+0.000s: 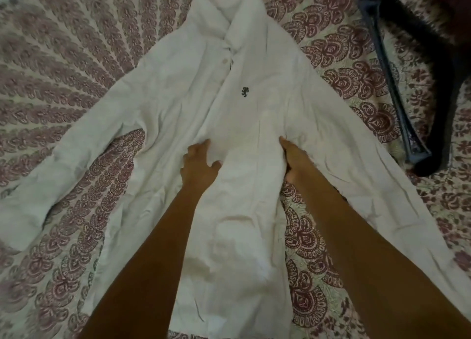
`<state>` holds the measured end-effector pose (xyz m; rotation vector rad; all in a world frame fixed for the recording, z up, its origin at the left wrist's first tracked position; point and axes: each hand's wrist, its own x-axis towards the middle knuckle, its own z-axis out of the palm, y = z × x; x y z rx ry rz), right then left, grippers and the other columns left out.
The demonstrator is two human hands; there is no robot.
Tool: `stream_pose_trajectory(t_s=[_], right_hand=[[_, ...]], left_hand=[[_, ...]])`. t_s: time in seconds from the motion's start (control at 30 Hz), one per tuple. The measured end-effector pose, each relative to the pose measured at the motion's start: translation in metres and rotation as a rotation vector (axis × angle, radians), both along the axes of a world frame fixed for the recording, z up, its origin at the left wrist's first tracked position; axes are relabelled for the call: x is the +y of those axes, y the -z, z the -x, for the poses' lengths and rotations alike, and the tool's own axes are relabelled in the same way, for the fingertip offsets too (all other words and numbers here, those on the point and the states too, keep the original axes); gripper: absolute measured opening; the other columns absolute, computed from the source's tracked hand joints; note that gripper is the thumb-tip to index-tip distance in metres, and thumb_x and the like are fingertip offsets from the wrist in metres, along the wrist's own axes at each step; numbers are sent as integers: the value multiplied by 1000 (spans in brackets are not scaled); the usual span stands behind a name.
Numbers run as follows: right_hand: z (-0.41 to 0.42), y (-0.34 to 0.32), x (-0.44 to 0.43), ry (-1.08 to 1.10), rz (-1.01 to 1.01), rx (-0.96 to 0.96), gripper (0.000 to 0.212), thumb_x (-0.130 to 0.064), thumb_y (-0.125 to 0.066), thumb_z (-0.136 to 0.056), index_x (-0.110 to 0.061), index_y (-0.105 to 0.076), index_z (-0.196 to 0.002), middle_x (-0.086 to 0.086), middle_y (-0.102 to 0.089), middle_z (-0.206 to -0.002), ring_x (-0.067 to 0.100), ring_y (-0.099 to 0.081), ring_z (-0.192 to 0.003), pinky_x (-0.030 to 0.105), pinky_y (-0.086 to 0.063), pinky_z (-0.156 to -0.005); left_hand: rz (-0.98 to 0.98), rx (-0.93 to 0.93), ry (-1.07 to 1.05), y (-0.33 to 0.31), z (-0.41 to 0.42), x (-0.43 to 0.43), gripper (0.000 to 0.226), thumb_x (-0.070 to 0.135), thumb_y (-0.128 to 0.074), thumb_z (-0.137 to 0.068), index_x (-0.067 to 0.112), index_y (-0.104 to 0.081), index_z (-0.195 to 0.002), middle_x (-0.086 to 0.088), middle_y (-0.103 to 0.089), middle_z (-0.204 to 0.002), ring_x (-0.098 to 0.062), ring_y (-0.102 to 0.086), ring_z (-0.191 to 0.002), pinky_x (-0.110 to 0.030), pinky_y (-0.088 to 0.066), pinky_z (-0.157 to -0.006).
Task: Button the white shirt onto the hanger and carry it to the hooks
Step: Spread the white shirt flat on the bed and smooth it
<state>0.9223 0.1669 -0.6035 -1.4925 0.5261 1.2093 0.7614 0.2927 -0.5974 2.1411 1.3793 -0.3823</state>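
White shirt (254, 114) lies front up, sleeves spread, on the patterned bedspread (76, 45). Left hand (200, 166) presses flat on its front, fingers apart; right hand (293, 158) has its fingers clamped on the shirt's side. Black hanger (397, 89) lies apart at the right.

Bed covered in a maroon-and-cream paisley bedspread (76, 58), white shirt (254, 114) spread flat across it (collar farthest away), dark hanger (397, 89) at right

Both arms are reaching forward; the left hand (197, 164) is lying flat with fingers spread, the right hand (293, 158) is pinching cloth.
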Motion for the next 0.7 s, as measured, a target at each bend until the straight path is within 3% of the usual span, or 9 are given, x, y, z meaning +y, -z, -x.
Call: stream_pose_trajectory(t_s=[0.07,0.1,0.13,0.2,0.3,0.4,0.47,0.57,0.7], right_hand=[[-11,-1,-5,43,59,-159,27,-28,-54,-91,-3,-60,-99,8,-63,-87,20,-60,-75,31,-51,-72],[-14,-1,-8,103,96,-287,28,-25,-52,-91,1,-60,-96,13,-62,-87,23,-60,-76,33,-50,-74],[-17,-4,-12,181,112,-380,31,-22,-48,-91,4,-59,-105,17,-62,-99,28,-61,-88,36,-49,-83],[-20,-11,-18,273,191,-392,42,-23,-36,-96,0,-46,-130,19,-52,-131,31,-52,-118,36,-42,-99],[-23,-12,-30,143,360,-562,42,-25,-30,-100,-3,-39,-134,20,-47,-137,33,-47,-124,34,-40,-99],[-24,-12,-42,23,430,-724,37,-27,-33,-99,-1,-44,-122,21,-57,-120,30,-54,-107,29,-38,-80],[-23,-8,-49,9,367,-661,39,-33,-36,-98,-3,-45,-122,15,-56,-121,21,-51,-104,24,-36,-81],[-9,-8,-59,-56,254,-505,45,-38,-38,-96,-13,-44,-134,10,-50,-134,24,-48,-121,34,-38,-102],[35,-13,-76,-151,168,-385,31,-25,-51,-94,-3,-59,-114,10,-62,-109,21,-56,-96,29,-44,-84]], left_hand=[[18,-59,-63,0,-2,6,58,32,-57,-89,20,-35,-141,-13,-36,-140,-34,-42,-125,-48,-36,-105],[16,-104,-99,-1,-2,6,52,30,-58,-88,20,-41,-137,-15,-42,-134,-33,-48,-119,-46,-39,-104],[0,-133,-115,-3,-4,4,46,27,-58,-88,20,-48,-132,-15,-46,-127,-32,-52,-113,-45,-41,-101],[-44,-146,-57,-6,-7,-2,38,23,-62,-85,20,-55,-122,-14,-48,-120,-31,-53,-108,-43,-44,-97],[-53,-92,88,-6,-6,-16,47,22,-67,-80,21,-49,-124,-13,-43,-122,-30,-51,-107,-45,-49,-89],[-90,-35,151,-4,-1,-20,55,25,-66,-82,23,-40,-130,-13,-41,-123,-30,-51,-106,-42,-50,-81],[-93,-6,107,-6,3,-19,59,32,-66,-81,25,-37,-131,-13,-42,-121,-30,-52,-104,-42,-49,-78],[-134,46,11,-7,14,-21,66,40,-68,-78,22,-35,-131,-16,-42,-122,-32,-49,-109,-45,-47,-81],[-9,22,-92,-7,24,-23,57,34,-66,-82,10,-35,-124,-17,-53,-120,-36,-56,-107,-45,-49,-84]])
